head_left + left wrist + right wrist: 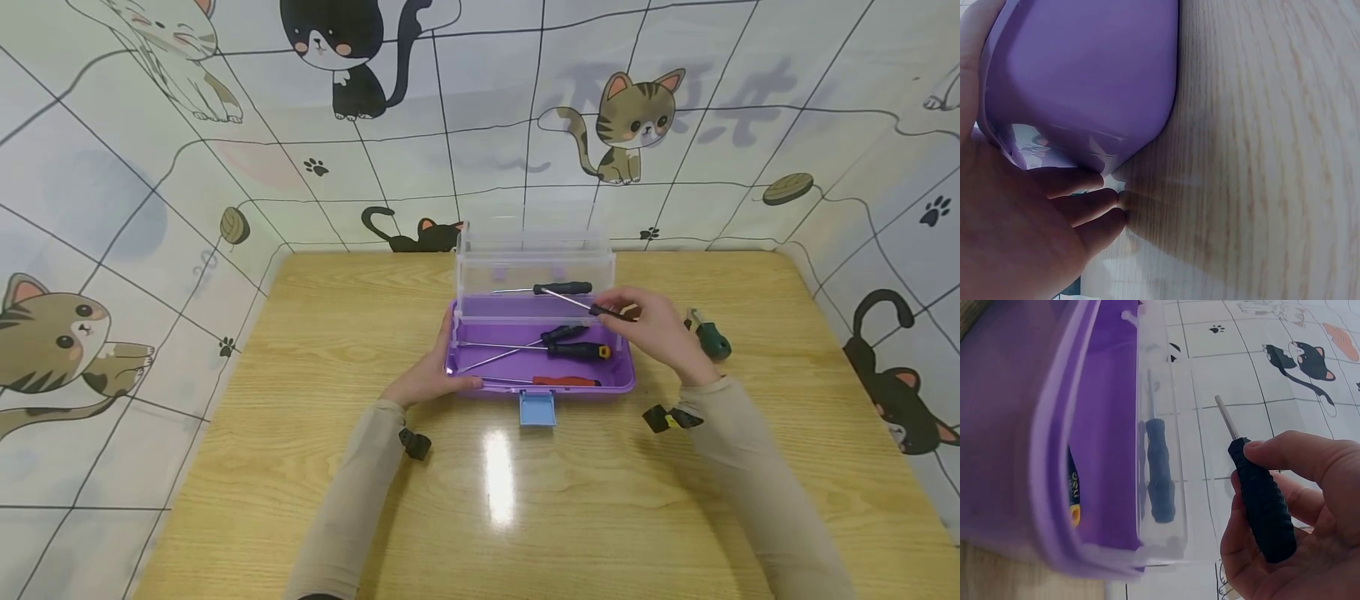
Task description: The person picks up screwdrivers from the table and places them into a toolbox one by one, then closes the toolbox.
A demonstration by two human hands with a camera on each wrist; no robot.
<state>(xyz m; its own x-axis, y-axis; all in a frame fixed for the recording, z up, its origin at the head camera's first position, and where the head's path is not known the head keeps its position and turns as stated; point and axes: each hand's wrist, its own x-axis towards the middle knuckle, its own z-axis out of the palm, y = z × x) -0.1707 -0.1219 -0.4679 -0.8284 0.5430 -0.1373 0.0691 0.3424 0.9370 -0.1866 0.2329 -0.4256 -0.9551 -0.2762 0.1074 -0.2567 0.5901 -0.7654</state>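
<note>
Here, right of centre, the right hand (651, 327) pinches a black screwdriver (1263, 506), shaft (566, 297) aimed leftward over the purple box (621, 387), whose left end the left hand (426, 380) grips.

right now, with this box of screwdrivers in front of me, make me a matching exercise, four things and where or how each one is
Things
1. red-handled screwdriver
2. green-handled tool
3. latch
4. right hand

Where or how
a. light blue, on the front of the purple box
b. holding a black-handled screwdriver
c. inside the box, along its near side
d. on the table, right of the box

Pairs: 1-c, 2-d, 3-a, 4-b
</note>
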